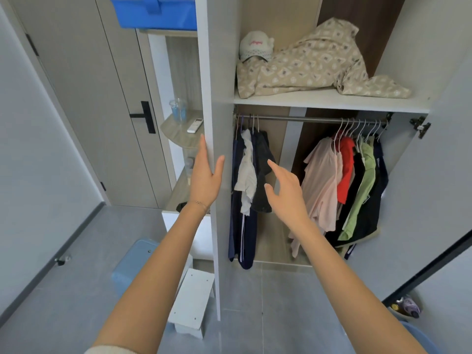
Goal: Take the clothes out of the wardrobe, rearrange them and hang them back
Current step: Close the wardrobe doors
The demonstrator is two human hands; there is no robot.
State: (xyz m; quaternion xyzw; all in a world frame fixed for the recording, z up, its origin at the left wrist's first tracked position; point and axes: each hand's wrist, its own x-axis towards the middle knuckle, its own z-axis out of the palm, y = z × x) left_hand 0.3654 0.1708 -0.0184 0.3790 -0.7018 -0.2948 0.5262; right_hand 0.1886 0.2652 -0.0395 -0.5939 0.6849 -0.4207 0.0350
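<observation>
The left hand (204, 180) is resting straight-fingered on the wardrobe door (214, 72); the right hand (286, 190), fingers (275, 168) spread, is reaching toward dark clothes (263, 159) hanging at the left end of the rail (306, 120).

Blue box (153, 14) cut off at the top edge; dark garments (370, 222) largely hidden behind the green shirt (365, 180).

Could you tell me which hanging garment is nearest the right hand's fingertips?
The black top in the left group: the right hand reaches its edge; others hang farther off.
</observation>
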